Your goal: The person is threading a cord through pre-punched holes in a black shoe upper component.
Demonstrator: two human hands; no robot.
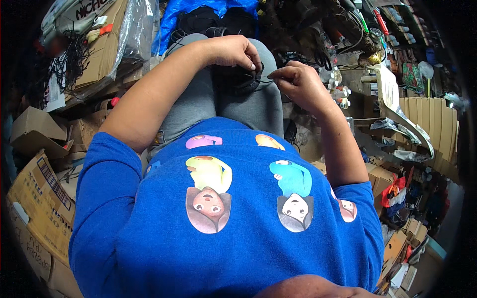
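Over my lap, my left hand (239,52) is closed, thumb against bent fingers, on the edge of a black, curved piece (244,89). The piece rests on my grey-trousered thighs and has a ridged lower edge; its exact kind is unclear. To its right, my right hand (301,85) pinches a thin dark strand (266,81) between thumb and fingers. That strand reaches toward the black piece; whether it is thread, cord or a tool's tip cannot be made out.
A blue plastic sheet (171,17) and dark items lie beyond my knees. Cardboard boxes (37,131) and plastic-wrapped card stand at the left. On the right are small bottles (342,92), a white plastic chair (392,94) and stacked cardboard (430,124).
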